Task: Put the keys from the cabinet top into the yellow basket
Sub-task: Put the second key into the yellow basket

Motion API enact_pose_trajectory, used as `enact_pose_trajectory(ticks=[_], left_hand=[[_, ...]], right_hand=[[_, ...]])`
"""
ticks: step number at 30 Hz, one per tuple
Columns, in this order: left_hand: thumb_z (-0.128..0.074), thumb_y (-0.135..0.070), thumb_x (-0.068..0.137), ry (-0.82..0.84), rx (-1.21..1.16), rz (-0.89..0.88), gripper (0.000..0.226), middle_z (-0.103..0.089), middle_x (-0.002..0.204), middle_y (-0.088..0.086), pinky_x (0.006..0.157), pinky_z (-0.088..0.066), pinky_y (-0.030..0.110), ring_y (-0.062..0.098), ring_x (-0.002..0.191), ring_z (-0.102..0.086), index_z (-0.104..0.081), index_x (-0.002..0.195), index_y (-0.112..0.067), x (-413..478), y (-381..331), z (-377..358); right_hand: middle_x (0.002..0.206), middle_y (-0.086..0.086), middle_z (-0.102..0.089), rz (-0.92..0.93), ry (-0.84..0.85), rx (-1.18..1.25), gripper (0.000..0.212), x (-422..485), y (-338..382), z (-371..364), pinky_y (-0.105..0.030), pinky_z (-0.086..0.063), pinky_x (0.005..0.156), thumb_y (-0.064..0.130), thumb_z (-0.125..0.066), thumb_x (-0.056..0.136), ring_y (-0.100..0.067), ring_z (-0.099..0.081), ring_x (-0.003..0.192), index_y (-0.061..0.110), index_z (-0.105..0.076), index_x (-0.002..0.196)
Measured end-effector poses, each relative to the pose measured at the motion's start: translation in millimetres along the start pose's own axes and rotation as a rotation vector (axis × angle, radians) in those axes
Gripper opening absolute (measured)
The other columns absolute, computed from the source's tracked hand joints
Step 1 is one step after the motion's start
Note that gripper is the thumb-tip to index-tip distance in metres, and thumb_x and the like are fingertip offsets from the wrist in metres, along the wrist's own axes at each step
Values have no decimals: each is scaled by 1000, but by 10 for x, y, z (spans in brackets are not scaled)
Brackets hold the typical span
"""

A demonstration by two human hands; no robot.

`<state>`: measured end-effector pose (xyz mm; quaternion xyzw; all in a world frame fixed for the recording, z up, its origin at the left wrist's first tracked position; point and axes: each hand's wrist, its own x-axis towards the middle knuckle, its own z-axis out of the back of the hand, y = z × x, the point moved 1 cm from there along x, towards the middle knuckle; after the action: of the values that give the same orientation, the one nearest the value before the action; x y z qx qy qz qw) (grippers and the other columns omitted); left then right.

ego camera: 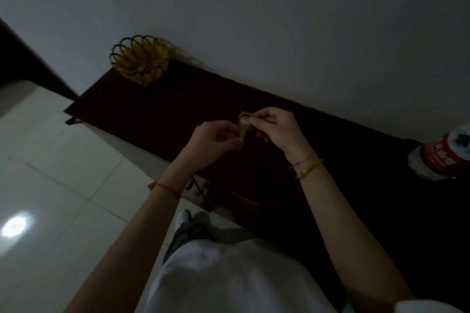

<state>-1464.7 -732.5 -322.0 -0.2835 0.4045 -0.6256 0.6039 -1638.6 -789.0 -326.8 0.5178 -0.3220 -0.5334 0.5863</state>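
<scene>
Both hands' grip, left hand [216,138] and right hand [276,127], pinches brass keys [244,122] above dark cabinet top [152,109]

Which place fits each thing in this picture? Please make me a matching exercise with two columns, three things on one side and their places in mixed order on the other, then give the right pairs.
Things:
1. keys
2. yellow basket
3. red and white container

Places:
A. at the far left end of the dark cabinet top, by the wall
B. at the right edge of the view, on the cabinet top
C. held above the cabinet top between the left hand and the right hand

Pairs: 1-C, 2-A, 3-B
</scene>
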Motion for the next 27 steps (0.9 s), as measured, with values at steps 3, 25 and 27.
enact_pose_trajectory(ticks=[3,25,27], left_hand=[[-67,-22,87,-21,14,11,23,-77,92,0,89,-57,30,7,86,-73,-67,108,-13,-4,187,316],[-71,-23,83,-113,81,0,29,-76,88,3,83,-56,30,12,83,-72,-69,109,-9,448,1394,2568],[-71,-23,83,-119,76,8,29,-77,91,5,84,-57,30,12,84,-72,-69,108,-10,508,1437,2613]], right_hand=[[77,5,-69,3,33,-16,10,176,115,-340,-16,-45,49,19,-67,85,-5,-61,57,14,-65,93],[79,-3,-68,1,-17,-30,22,1404,1031,-2495,-17,-44,48,18,-64,87,-9,-59,57,2,-65,101],[79,-4,-68,-12,-9,-46,23,1487,1053,-2526,-18,-44,49,18,-64,87,-9,-58,57,0,-65,101]])
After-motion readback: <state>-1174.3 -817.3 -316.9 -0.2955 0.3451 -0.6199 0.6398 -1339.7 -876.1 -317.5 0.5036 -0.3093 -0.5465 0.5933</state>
